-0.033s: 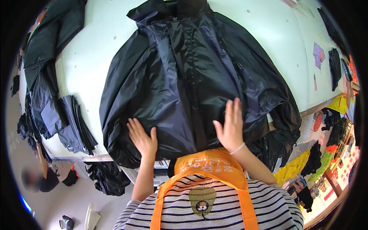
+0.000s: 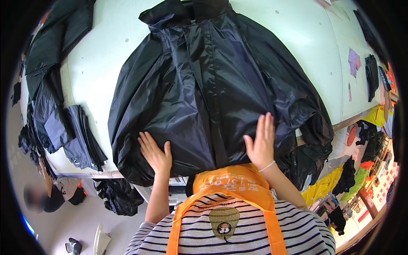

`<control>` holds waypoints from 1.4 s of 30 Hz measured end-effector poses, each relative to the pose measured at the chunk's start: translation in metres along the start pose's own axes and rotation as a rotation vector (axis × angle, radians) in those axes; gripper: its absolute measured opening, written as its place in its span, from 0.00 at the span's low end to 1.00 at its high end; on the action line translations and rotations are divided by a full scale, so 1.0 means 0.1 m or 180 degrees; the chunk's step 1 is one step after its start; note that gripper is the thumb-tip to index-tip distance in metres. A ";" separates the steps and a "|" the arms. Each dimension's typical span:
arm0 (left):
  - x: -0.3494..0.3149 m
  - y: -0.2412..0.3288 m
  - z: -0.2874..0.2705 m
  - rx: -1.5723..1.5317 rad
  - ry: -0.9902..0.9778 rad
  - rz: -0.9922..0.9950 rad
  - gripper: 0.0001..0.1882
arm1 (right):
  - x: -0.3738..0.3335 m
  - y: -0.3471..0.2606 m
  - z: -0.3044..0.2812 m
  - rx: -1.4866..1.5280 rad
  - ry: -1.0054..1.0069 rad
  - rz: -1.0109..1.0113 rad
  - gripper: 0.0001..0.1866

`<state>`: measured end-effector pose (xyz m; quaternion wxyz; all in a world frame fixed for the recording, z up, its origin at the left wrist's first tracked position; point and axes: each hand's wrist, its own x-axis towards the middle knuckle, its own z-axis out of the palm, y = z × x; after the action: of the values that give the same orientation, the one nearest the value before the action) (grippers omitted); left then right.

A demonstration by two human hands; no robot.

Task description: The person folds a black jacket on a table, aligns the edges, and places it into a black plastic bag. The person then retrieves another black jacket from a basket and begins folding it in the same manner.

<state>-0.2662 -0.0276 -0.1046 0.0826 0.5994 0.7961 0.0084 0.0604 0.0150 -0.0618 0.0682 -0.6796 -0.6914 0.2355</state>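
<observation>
A black, shiny jacket (image 2: 170, 97) lies front up on the pale table (image 2: 106, 76), its collar at the far side and its hem at the near edge. Both sleeves run down along its sides. My left hand (image 2: 155, 154) rests flat on the lower left front, fingers stretched and thumb apart. On the lower right front lies my right hand (image 2: 260, 142), also flat, with a thin bracelet on its wrist. Neither hand grips the cloth. An orange apron (image 2: 229, 176) covers my front at the table edge.
Folded black garments (image 2: 83, 138) lie at the table's left. A purple scrap (image 2: 353, 62) and dark folded pieces (image 2: 371, 78) are at the far right. Black cloth (image 2: 117, 197) hangs below the left edge; yellow cloth (image 2: 323, 187) lies lower right. Another person (image 2: 40, 197) is at far left.
My right hand has slid a little to the right and slightly nearer to me. My left hand has shifted slightly left. The jacket's creases have moved a little under them.
</observation>
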 end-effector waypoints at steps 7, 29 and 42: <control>0.63 -0.16 0.15 -0.0181 0.0562 0.0162 0.40 | 0.84 0.78 0.05 -0.0012 0.0397 -0.0489 0.37; 1.48 1.44 -0.16 -0.1046 -0.0613 0.0524 0.25 | 1.24 -0.39 0.36 0.2414 0.0750 -0.0149 0.09; 1.45 1.26 -0.34 -0.4172 -0.2104 0.0279 0.08 | 1.16 -0.82 0.39 0.3399 0.0594 0.0085 0.10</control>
<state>-0.1898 0.1492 -0.0748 0.6594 0.4296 0.5365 0.3047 -0.0383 0.1213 -0.0881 0.4621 -0.5772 -0.4579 0.4936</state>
